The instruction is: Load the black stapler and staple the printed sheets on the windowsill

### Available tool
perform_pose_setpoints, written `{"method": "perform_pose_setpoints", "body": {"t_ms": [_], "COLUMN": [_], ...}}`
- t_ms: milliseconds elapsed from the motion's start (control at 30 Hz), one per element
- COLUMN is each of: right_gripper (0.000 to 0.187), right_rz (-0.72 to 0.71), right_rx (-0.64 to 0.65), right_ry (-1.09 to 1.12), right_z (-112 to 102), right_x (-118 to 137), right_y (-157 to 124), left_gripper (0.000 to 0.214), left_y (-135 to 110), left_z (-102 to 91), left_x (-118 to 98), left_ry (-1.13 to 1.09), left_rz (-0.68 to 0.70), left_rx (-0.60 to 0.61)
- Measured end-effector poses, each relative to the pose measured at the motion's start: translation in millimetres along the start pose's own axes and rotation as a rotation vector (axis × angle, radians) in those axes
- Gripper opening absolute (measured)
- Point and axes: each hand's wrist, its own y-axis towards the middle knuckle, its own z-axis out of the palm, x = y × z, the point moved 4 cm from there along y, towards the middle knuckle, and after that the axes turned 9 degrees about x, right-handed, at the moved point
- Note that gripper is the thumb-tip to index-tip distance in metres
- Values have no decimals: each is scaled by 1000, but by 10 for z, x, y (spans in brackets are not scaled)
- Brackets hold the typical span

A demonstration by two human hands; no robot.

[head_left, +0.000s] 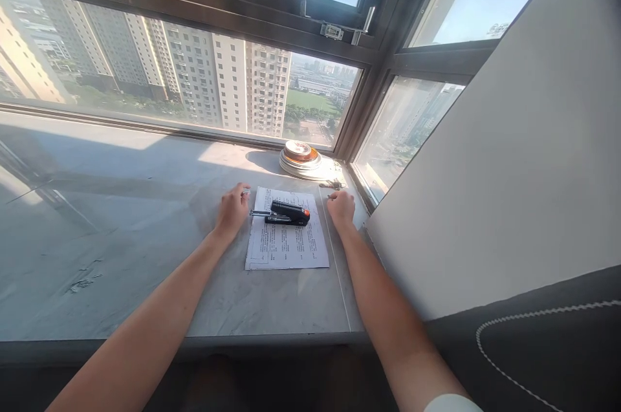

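A black stapler (290,213) with an orange-red patch at its right end lies on a printed paper sheet (291,250). A thin metal part juts from the stapler's left end, past the sheet's edge. Just left of it, my left hand (231,210) is closed, with a small pale bit at the fingertips that is too small to name. My right hand (341,207) rests closed beyond the sheet's right edge. A tiny dark bit shows at its fingertips; its kind cannot be made out. Neither hand touches the stapler.
Behind the sheet, near the window corner, a stack of round rolls or dishes (301,161) stands in sunlight. Small dark items (332,185) lie before it. Windows border the grey marbled ledge (145,218), and a white wall (509,173) closes off the right.
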Motion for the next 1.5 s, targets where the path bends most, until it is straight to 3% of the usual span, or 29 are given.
{"method": "perform_pose_setpoints", "body": {"t_ms": [233,300,367,433,533,600,667,900,1100,1500], "right_gripper": [16,15,23,32,32,43,49,37,38,39], "right_rz": [-12,-77,-229,-476,-854,-949,-924,-817,-787,-780], "right_rx": [-37,-96,-114,8,352,484,481,280,293,312], "right_ry": [51,149,293,431,489,429,386,401,365,367], "right_z": [-6,-57,-113,-125,-36,60,139,169,225,228], "right_x": [6,78,236,478,841,960,980,848,828,845], "right_y": [-3,-31,-96,-209,-462,-587,-621,-508,-481,-482], "left_gripper": [28,28,28,29,30,27,26,28,30,24], "left_y": [-4,-1,3,6,15,25,34,17,5,7], "left_z": [-4,-4,0,4,7,18,36,112,215,238], "left_x": [-139,-151,-150,-132,-94,-92,-122,-241,-194,-154], "left_ry": [-45,-34,-32,-40,-62,-64,-57,-96,-77,-8], "left_rz": [103,110,124,123,100,121,196,445,446,414], "left_rx": [31,30,28,16,-13,-7,22,160,295,300]}}
